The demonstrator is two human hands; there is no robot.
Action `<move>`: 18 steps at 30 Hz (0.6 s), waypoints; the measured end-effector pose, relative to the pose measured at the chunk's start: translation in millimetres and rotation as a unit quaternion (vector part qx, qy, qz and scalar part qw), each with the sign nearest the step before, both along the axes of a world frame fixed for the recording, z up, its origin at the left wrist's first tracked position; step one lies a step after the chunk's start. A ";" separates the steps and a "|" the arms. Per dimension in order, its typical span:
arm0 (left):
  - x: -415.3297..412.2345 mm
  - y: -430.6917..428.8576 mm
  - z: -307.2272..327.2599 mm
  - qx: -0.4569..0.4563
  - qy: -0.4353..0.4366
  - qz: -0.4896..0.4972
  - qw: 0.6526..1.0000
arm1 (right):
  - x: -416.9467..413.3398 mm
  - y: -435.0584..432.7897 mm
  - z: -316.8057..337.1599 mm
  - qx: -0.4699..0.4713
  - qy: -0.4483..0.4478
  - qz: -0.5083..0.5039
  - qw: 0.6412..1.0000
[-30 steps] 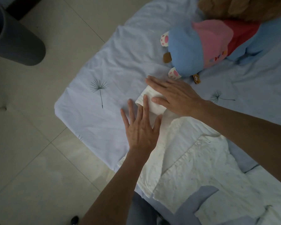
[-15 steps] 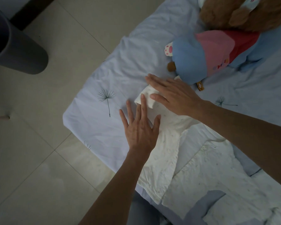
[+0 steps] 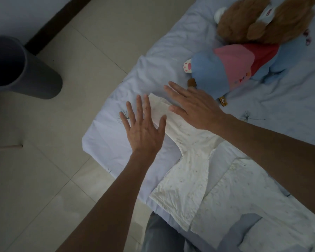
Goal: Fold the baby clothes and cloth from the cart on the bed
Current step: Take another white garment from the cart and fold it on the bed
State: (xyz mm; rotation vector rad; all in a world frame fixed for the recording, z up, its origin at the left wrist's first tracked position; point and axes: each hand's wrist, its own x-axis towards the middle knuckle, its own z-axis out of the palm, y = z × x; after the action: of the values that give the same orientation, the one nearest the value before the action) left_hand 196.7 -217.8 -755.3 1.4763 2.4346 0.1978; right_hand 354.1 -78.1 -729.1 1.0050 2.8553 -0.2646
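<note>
A white baby garment (image 3: 195,171) with a small dotted print lies spread on the pale blue bed sheet (image 3: 109,137), near the bed's corner. One sleeve (image 3: 161,110) stretches up and left from its body. My left hand (image 3: 144,130) lies flat with straight, spread fingers on the sleeve's left side and the sheet beside it. My right hand (image 3: 195,106) lies flat with straight fingers on the sleeve's upper right side. Neither hand grips the cloth. The garment's right part runs under my right forearm.
A blue, pink and red plush toy (image 3: 229,70) lies just beyond my right hand, with a brown plush toy (image 3: 262,20) behind it. A dark grey cylindrical bin (image 3: 25,70) stands on the tiled floor at left. The bed's corner edge is left of my left hand.
Both hands stay flat on the sleeve, which now lies straighter and longer. The left hand has slid slightly left, partly onto the sheet. The view has shifted.
</note>
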 end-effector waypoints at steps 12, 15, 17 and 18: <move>10.3 9.7 70.0 0.005 0.125 -0.138 0.982 | 38.3 -50.8 64.3 0.051 -0.061 -0.243 0.967; 36.6 -2.5 88.7 0.011 0.147 -0.166 0.975 | 60.8 -78.0 79.9 0.039 -0.070 -0.300 0.951; 56.4 -11.7 100.2 0.005 0.161 -0.176 0.971 | 75.6 -96.9 90.6 0.027 -0.075 -0.330 0.941; 66.5 -16.9 105.3 0.001 0.164 -0.180 0.970 | 83.4 -106.5 95.7 0.026 -0.075 -0.345 0.935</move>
State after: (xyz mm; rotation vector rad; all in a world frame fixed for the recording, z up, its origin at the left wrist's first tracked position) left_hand 263.2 -234.7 -650.0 2.0575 2.3379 -0.1338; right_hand 437.6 -184.6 -633.5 1.9150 2.2794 -0.1494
